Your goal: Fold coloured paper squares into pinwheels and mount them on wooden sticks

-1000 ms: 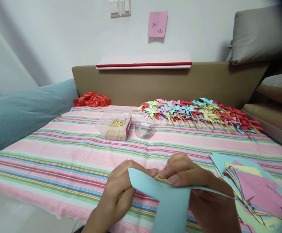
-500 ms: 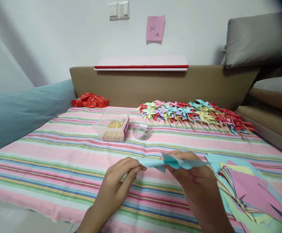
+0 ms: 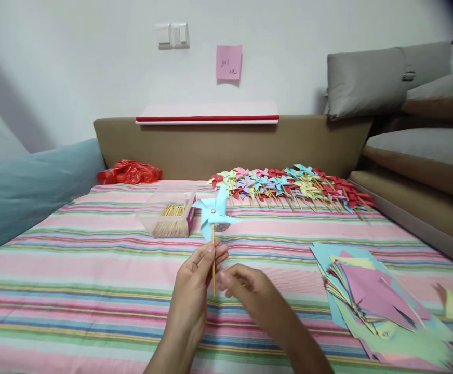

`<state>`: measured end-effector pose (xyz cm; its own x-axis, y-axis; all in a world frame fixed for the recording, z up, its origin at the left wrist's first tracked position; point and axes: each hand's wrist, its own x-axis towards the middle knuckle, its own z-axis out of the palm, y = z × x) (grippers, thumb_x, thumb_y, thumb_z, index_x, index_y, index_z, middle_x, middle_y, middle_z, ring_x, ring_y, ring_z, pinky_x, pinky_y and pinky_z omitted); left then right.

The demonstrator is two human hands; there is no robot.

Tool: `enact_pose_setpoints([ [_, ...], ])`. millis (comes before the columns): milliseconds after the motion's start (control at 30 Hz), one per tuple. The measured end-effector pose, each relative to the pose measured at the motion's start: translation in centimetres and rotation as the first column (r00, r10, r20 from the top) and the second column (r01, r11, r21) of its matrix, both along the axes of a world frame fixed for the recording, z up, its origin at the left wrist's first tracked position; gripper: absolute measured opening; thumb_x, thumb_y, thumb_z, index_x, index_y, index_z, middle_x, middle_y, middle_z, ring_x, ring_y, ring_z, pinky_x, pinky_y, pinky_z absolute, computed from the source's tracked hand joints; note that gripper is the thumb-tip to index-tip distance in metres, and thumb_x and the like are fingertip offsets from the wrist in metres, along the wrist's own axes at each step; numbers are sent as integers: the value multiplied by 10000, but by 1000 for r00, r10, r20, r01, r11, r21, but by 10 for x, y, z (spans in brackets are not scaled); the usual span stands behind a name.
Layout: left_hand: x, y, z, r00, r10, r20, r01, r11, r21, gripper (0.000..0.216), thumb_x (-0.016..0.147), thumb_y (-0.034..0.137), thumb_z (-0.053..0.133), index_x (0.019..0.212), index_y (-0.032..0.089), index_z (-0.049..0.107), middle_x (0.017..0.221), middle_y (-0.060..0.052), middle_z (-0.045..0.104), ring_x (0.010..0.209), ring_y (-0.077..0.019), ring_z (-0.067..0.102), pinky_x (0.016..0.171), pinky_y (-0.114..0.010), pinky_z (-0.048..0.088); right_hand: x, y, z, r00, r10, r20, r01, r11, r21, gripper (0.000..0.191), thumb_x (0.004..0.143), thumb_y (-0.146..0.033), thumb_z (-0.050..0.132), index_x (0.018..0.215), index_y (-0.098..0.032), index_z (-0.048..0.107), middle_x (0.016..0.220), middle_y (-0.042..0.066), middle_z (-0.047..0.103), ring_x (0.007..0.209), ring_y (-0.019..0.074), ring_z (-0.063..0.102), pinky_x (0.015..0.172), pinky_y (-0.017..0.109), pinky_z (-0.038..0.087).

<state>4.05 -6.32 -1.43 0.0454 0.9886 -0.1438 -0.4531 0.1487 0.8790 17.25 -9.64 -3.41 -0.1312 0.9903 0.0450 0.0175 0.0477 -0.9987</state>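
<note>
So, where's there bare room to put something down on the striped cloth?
The widest free patch of striped cloth lies between the blue armrest and the left hand, in front of the plastic box. A narrower strip runs between the pile of pinwheels and the paper stack. Crowded: back right and front right, where those two lie.

Head-worn view, forward and down, hands [image 3: 196, 270] near

White wall [image 3: 284, 57] above brown backrest [image 3: 211, 148].
</note>
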Motion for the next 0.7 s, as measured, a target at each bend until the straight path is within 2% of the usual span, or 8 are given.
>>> enact_pose_setpoints([
  [67,8,0,7,998,52,24,-52,999,-16,368,757,358,845,1052,155,762,1086,-113,783,960,-189,730,740,-222,565,-11,-1,-1,999,23,-37,-22,999,27,366,946,-499,557,803,-174,644,773,10,628,754,158,583,733,281,465],
  [167,21,3,13,992,118,45,-114,990,-85,325,759,301,839,1045,172,752,1143,-105,768,870,-160,732,493,-150,486,-17,0,-2,995,-46,-86,49,998,36,343,940,-484,555,782,-183,604,752,5,608,728,154,573,702,272,465],
  [267,36,8,10,995,45,85,-36,994,-99,334,813,307,782,1123,196,726,1260,-113,718,934,-185,732,398,-133,426,-11,3,-3,982,-161,-98,165,986,35,347,938,-490,549,757,-195,567,730,1,595,692,146,561,679,267,463],
  [367,53,9,0,992,-31,119,34,999,-25,361,824,269,765,1175,235,687,1418,-88,609,1185,-225,657,618,-162,581,13,3,-2,946,-303,-112,308,951,34,397,943,-549,519,756,-200,544,662,-15,568,619,132,537,628,260,456],
  [467,68,4,-11,993,-46,110,43,999,32,322,839,199,716,1146,286,670,1519,-19,494,1400,-233,481,906,-259,601,59,-2,-1,886,-454,-89,458,889,21,427,921,-612,523,843,-195,565,635,-39,536,563,124,523,561,252,441],
  [600,77,-4,-17,989,-117,87,113,992,52,182,799,160,671,953,256,679,1556,5,432,1450,-296,411,980,-402,596,152,-8,1,768,-634,97,627,774,93,452,900,-632,542,869,-185,601,602,-47,545,530,119,503,528,254,403],
  [667,75,-4,-17,988,-117,98,111,991,69,78,792,191,691,829,224,631,1541,2,451,1451,-321,405,984,-450,596,203,-6,4,719,-681,141,675,732,90,411,869,-584,624,821,-177,607,575,-38,564,514,120,507,525,263,399],
  [700,74,-2,-17,989,-108,103,101,992,75,111,796,219,707,783,214,598,1520,-1,475,1452,-326,401,978,-454,601,227,-3,7,691,-703,165,702,708,79,388,859,-549,658,782,-172,603,569,-29,578,497,117,503,512,265,392],
])
